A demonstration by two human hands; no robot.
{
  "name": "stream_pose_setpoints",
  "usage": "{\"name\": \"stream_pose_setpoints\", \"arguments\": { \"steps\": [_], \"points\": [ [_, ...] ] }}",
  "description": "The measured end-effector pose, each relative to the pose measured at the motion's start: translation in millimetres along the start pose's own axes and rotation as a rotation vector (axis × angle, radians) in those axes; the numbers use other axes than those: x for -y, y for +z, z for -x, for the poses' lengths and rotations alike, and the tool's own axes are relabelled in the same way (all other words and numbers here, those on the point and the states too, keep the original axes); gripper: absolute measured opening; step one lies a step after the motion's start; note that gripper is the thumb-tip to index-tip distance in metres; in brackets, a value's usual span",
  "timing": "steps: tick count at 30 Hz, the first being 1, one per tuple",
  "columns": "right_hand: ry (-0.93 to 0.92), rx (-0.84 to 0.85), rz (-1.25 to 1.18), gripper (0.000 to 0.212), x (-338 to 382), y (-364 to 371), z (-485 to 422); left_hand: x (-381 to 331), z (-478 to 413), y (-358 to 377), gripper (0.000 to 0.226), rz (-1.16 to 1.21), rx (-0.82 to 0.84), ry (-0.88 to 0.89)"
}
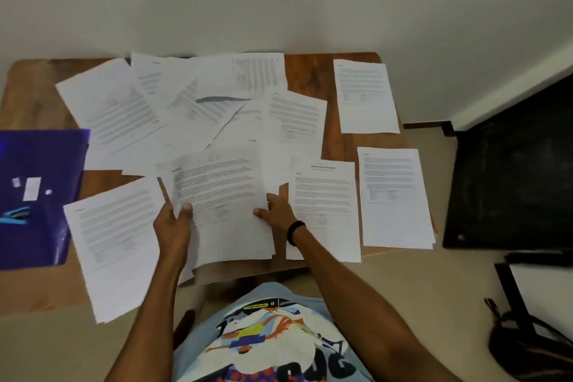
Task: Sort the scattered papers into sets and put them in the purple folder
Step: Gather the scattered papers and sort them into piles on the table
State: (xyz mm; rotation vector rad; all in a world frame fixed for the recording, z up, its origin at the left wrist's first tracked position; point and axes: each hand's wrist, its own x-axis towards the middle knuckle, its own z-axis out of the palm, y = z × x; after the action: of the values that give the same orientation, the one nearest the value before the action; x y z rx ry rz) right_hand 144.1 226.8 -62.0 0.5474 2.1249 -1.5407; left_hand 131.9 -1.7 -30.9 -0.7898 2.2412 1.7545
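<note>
Printed white papers (192, 102) lie scattered and overlapping across the back and middle of the wooden table (307, 71). My left hand (175, 220) grips the left edge of a sheet (223, 195) lifted at the table's front centre, thumb on top. My right hand (277, 209) holds the same sheet at its right edge, fingers partly under it. Separate sheets lie apart: one at front left (114, 242), one right of centre (325, 205), and two on the right (393, 195) (366, 96). The purple folder (37, 192) lies at the table's left edge.
A blue stapler (15, 215) and small white scraps (31, 187) sit on the folder. A black chair (514, 180) stands to the right of the table, with a dark bag (527, 347) on the floor near it. A wall runs behind the table.
</note>
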Motion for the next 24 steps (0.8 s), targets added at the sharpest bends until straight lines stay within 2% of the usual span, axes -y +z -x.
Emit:
{"name": "stream_pose_setpoints", "arguments": {
  "steps": [4,7,11,17,21,24],
  "points": [
    [-0.005,0.007,-0.077,0.054,-4,-10,8,-15,-1,16,0.06,0.021,0.011,-0.016],
    [-0.031,-0.039,-0.027,0.071,-6,-18,9,-22,-5,28,0.055,0.031,-0.002,-0.032],
    [-0.064,-0.128,-0.011,0.053,-9,-37,10,-36,-4,46,0.06,0.027,0.02,-0.017],
    [-0.08,-0.235,-0.21,0.035,-19,-63,13,-58,18,65,0.039,0.018,0.165,-0.105],
    [-0.045,-0.233,-0.248,0.032,-25,-78,13,-66,24,77,0.043,0.059,0.112,-0.068],
    [-0.023,-0.172,-0.272,0.03,-31,-87,12,-70,21,90,0.039,0.11,0.079,-0.029]
  ]
}}
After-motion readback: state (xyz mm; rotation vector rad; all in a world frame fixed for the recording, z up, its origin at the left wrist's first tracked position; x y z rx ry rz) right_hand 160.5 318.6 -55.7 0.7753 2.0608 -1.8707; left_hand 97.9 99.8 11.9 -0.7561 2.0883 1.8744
